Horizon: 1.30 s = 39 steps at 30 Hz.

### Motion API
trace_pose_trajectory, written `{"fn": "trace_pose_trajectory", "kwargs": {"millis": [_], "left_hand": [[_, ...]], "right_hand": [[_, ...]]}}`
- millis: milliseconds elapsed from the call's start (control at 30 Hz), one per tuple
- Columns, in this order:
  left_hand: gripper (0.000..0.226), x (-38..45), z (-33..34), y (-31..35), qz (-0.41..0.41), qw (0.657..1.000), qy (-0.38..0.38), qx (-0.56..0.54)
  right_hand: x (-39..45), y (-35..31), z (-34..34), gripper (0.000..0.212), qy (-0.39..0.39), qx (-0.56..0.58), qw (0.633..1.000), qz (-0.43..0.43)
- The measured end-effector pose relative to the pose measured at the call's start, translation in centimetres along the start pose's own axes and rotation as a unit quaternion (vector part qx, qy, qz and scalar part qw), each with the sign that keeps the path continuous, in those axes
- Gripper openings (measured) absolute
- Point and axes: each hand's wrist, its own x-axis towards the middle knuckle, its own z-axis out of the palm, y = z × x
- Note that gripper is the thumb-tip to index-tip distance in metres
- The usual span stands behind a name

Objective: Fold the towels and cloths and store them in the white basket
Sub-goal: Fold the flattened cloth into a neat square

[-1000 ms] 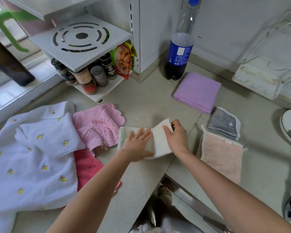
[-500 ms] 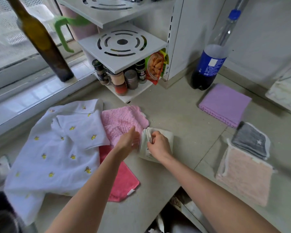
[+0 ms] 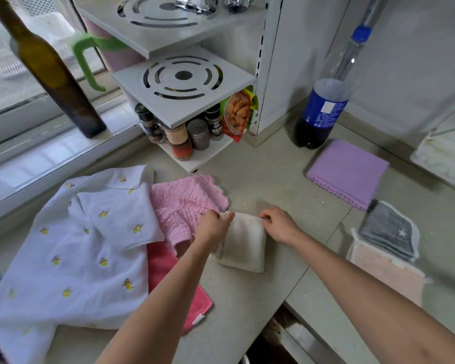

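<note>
A small cream cloth (image 3: 243, 245), folded into a compact rectangle, lies on the grey counter (image 3: 260, 185) in the middle. My left hand (image 3: 213, 227) pinches its far left corner. My right hand (image 3: 279, 224) pinches its far right corner. To the left lie a textured pink towel (image 3: 184, 203), a darker pink cloth (image 3: 174, 282) and a white cloth with yellow bananas (image 3: 90, 245). At the right sit a folded purple cloth (image 3: 350, 172), a grey star cloth (image 3: 389, 232) and a peach cloth (image 3: 389, 277). No white basket can be made out for certain.
A white tiered shelf (image 3: 184, 101) with spice jars (image 3: 181, 140) stands at the back. A dark glass bottle (image 3: 53, 72) is on the window sill at left, a cola bottle (image 3: 323, 111) behind the purple cloth. The counter's front edge drops off near the bottom right.
The cream cloth was folded over from a longer strip into a small rectangle. Both hands shifted from pressing and folding it to pinching its far corners. The camera view tilted up and left.
</note>
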Motion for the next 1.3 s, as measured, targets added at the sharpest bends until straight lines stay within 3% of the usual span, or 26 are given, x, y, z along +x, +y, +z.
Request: {"fn": "trace_pose_trajectory", "kwargs": {"millis": [100,333,467,633,733,800,967,1033,1167,1300], "left_hand": [[0.051,0.1,0.5,0.1,-0.007,1.000,0.008,-0.004],[0.021,-1.5,0.1,1.2,0.067,0.992,0.005,-0.110],[0.015,-3.3,-0.8,2.2,0.157,0.978,0.009,-0.138],[0.008,-5.0,-0.9,3.5,0.268,0.954,0.048,-0.123],[0.010,-6.2,-0.8,5.0,0.309,0.937,0.094,-0.131],[0.014,-7.0,-0.4,6.3,0.321,0.927,0.148,-0.126],[0.023,-8.0,0.5,9.6,0.291,0.913,0.262,-0.113],[0.024,-7.9,0.4,10.6,0.268,0.917,0.273,-0.116],[0.020,-8.0,0.3,12.6,0.279,0.927,0.240,-0.077],[0.017,-7.8,0.2,14.0,0.293,0.933,0.191,-0.086]], "right_hand": [[-0.2,0.2,-0.3,0.013,-0.003,0.048,0.998,-0.051],[-2.7,-0.3,-2.7,0.003,0.019,0.078,0.985,-0.156],[-4.6,-0.5,-5.0,0.007,0.067,-0.006,0.969,-0.239],[-6.3,0.4,-7.2,0.018,0.147,-0.131,0.944,-0.266],[-6.9,0.7,-8.8,0.015,0.188,-0.135,0.930,-0.286],[-7.2,0.7,-9.8,0.014,0.175,-0.141,0.930,-0.290],[-8.6,0.0,-11.9,0.010,0.253,-0.221,0.888,-0.313],[-9.1,-0.5,-13.0,0.014,0.238,-0.187,0.904,-0.302],[-9.3,0.4,-15.3,0.013,0.229,0.026,0.948,-0.218],[-8.9,1.0,-14.9,0.020,0.232,0.274,0.921,-0.149]]}}
